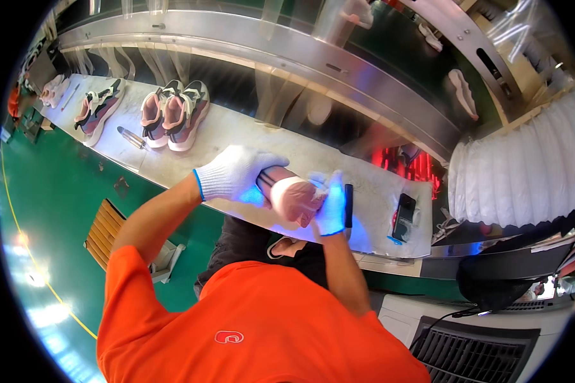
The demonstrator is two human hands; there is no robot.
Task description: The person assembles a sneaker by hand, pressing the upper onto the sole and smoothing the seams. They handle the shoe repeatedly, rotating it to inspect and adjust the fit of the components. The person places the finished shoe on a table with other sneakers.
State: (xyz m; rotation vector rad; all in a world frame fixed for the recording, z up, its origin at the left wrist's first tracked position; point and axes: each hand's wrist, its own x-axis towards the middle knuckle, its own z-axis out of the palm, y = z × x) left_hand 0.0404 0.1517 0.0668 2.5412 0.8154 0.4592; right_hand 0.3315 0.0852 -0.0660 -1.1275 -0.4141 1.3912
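Gloved in white, the left hand (236,173) wraps around the heel end of a pink shoe (292,196) and holds it up above the near edge of the long grey surface (249,137). Opposite it, the right hand (331,205), also gloved, presses against the toe end of the same shoe, fingers closed on it; blue light falls on both gloves and on the surface beneath. Just beside the right hand a dark pen-like tool (348,205) lies on the surface, and further right a black phone (404,217) rests near the end. Well apart, toward the far left, a pair of pink and grey shoes (175,113) stands side by side, with a single shoe (99,110) beyond them and a small metal cylinder (131,137) lying between. Orange sleeves fill the lower part of the head view.
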